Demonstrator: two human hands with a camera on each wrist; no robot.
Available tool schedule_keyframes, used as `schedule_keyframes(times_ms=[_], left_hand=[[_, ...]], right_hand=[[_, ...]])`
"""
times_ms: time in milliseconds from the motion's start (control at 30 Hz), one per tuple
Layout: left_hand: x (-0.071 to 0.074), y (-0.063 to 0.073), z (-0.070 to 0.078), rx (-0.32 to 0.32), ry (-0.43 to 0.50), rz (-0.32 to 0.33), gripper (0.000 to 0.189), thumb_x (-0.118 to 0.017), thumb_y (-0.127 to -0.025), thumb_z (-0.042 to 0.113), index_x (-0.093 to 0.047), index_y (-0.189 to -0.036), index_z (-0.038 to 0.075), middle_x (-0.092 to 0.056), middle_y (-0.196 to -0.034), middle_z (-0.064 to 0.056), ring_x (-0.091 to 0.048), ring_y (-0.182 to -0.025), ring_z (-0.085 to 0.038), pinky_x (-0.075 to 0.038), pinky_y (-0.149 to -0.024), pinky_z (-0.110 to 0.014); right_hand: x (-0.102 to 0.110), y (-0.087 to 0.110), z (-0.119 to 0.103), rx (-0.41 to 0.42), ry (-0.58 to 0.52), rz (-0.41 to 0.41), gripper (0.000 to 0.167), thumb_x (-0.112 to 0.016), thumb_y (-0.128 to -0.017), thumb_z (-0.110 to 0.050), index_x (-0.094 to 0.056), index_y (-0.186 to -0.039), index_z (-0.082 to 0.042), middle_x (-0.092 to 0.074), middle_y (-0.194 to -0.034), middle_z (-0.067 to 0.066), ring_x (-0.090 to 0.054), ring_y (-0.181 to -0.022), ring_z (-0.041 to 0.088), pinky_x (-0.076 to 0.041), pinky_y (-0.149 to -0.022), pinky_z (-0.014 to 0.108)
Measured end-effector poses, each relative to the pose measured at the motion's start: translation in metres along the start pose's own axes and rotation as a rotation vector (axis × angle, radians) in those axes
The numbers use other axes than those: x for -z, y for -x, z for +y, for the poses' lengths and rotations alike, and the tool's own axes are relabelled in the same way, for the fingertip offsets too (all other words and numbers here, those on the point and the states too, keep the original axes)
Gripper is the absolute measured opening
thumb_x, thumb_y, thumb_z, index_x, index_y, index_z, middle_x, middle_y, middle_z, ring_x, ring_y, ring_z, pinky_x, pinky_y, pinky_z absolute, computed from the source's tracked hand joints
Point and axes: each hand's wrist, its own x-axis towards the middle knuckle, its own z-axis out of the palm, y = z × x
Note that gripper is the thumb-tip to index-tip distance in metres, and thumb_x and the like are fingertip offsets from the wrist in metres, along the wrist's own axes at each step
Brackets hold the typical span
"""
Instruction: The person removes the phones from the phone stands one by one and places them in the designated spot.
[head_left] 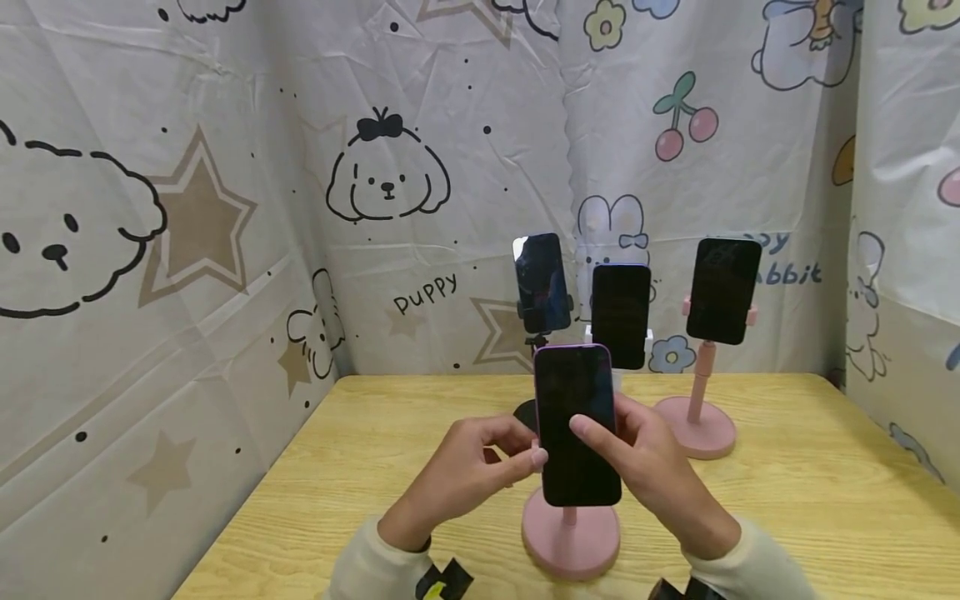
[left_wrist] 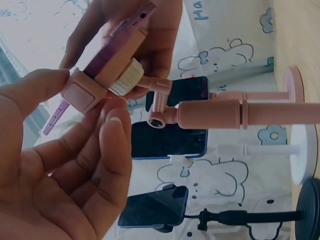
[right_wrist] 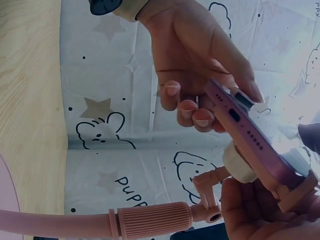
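A dark-screened phone with a purple edge (head_left: 562,383) sits upright in the pink phone stand (head_left: 572,550) at the front of the table. Thumb and fingers of my left hand (head_left: 472,471) pinch the holder's side clamp (left_wrist: 81,96) at the phone's left edge. My right hand (head_left: 656,467) grips the opposite side, its thumb over the screen and its fingers behind the holder (right_wrist: 275,180). Behind the phone, a cream round knob (left_wrist: 127,77) joins the holder to the stand's jointed arm (left_wrist: 159,102). My right fingertips are partly hidden.
Behind stand three more phones on stands: a black-stand phone (head_left: 542,279) at left, a white-stand phone (head_left: 621,317) in the middle, and a pink-stand phone (head_left: 723,292) at right. A patterned curtain (head_left: 420,275) hangs around the wooden table (head_left: 375,408).
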Motion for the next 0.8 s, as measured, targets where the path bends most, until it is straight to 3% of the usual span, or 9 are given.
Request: schedule_keyframes(times_ms=[333,800], left_hand=[[-0.001,0.001,-0.004,-0.079,-0.050,0.037,0.016,-0.067,-0.091,0.034,-0.070,-0.089,0.018,-0.066,-0.079,0.008,-0.060,-0.073,-0.009,-0.052,-0.061,-0.027],[-0.004,-0.001,-0.002,-0.047,-0.035,0.012,0.016,-0.068,-0.091,0.033,-0.069,-0.090,0.017,-0.064,-0.079,0.007,-0.059,-0.074,-0.010,-0.052,-0.062,-0.027]], right_hand=[[-0.012,-0.003,0.010,0.116,0.006,0.047,0.038,-0.060,-0.097,-0.018,-0.051,-0.132,-0.009,-0.061,-0.117,0.018,-0.069,-0.094,0.026,-0.057,-0.072,0.041],[-0.013,-0.001,0.013,0.174,0.033,0.064,0.039,-0.058,-0.098,-0.017,-0.046,-0.134,-0.007,-0.061,-0.116,0.020,-0.070,-0.089,0.024,-0.057,-0.068,0.040]])
